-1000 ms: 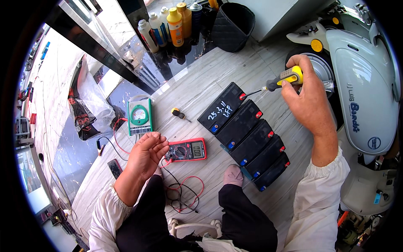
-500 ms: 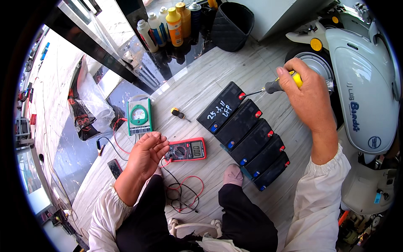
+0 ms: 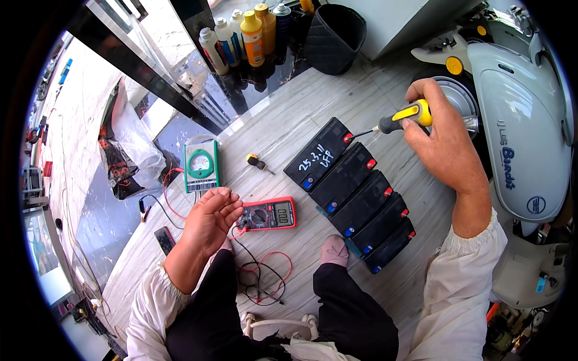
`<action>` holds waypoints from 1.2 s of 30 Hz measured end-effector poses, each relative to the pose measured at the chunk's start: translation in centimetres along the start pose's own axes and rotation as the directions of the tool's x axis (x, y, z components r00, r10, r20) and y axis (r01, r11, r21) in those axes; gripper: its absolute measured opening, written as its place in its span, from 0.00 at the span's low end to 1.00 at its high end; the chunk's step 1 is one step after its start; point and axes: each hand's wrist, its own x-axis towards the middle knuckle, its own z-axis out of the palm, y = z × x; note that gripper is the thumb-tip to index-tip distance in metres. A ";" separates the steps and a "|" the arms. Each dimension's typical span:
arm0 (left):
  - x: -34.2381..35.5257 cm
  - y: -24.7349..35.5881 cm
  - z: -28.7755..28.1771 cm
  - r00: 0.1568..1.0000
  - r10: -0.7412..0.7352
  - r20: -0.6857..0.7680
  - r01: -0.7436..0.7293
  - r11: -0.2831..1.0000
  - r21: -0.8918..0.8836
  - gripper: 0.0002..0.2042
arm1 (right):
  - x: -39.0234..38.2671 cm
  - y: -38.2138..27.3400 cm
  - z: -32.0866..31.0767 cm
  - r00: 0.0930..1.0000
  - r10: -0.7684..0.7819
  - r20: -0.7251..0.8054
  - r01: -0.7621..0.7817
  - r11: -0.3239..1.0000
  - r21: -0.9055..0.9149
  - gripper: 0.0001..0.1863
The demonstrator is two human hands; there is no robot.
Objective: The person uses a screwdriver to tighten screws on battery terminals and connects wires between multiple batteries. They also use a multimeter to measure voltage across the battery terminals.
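Over the streaky grey floor (image 3: 391, 295), the left hand (image 3: 209, 222) hangs loosely curled; whether it pinches anything, I cannot tell. At its three o'clock lie a red-edged plastic meter (image 3: 272, 215), then five boxy black batteries (image 3: 361, 201), at the right hand's (image 3: 447, 141) eight o'clock. That hand grips a yellow-and-grey screwdriver (image 3: 415, 112), its thin metal shaft reaching the topmost battery's red terminal (image 3: 348, 138).
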 end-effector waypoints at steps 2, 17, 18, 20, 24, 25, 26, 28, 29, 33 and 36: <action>0.0 0.0 -0.1 1.000 0.004 -0.007 -0.004 1.000 0.004 0.04 | 0.4 -1.2 -0.8 0.988 0.107 0.110 -0.103 0.994 -0.035 0.12; -0.1 0.1 0.2 1.000 -0.003 0.002 0.003 1.000 -0.004 0.03 | 0.7 -0.5 -0.4 0.991 0.100 0.091 -0.089 0.990 -0.112 0.15; -0.1 0.1 0.2 1.000 0.000 0.000 0.000 1.000 -0.004 0.03 | 0.4 -0.3 -0.3 0.999 -0.015 0.033 0.017 0.998 -0.066 0.15; 0.0 0.1 0.2 1.000 0.004 -0.006 -0.004 1.000 -0.002 0.03 | 0.2 -0.7 -0.7 0.995 0.027 0.092 -0.026 1.000 -0.009 0.15; -0.1 0.0 0.2 1.000 0.002 -0.019 -0.002 1.000 0.000 0.03 | 1.1 -1.3 -1.0 0.936 0.272 0.222 -0.246 0.960 -0.135 0.14; 0.0 0.0 0.3 1.000 0.000 -0.014 0.000 1.000 0.002 0.03 | 1.0 -1.2 -1.0 0.955 0.221 0.198 -0.206 0.974 -0.094 0.13; 0.0 0.0 0.3 1.000 -0.002 -0.009 0.002 1.000 0.003 0.03 | 0.7 -1.2 -1.0 0.971 0.169 0.172 -0.162 0.985 -0.054 0.12; 0.1 0.0 0.3 1.000 -0.003 -0.014 0.003 1.000 0.009 0.03 | 0.4 -1.0 -0.7 0.991 0.076 0.110 -0.074 0.997 -0.020 0.12; 0.1 0.0 0.3 1.000 -0.004 -0.017 0.004 1.000 0.012 0.04 | 0.3 -0.8 -0.5 0.996 0.034 0.077 -0.032 0.999 -0.026 0.13; 0.0 -0.1 0.3 0.999 -0.004 -0.034 0.004 1.000 0.010 0.04 | 1.2 -2.0 -1.2 0.910 0.354 0.218 -0.333 0.934 -0.126 0.14; 0.1 -0.1 0.2 1.000 -0.002 -0.024 0.002 1.000 0.016 0.04 | 0.3 -0.8 -0.5 0.996 0.052 0.066 -0.053 0.999 0.010 0.13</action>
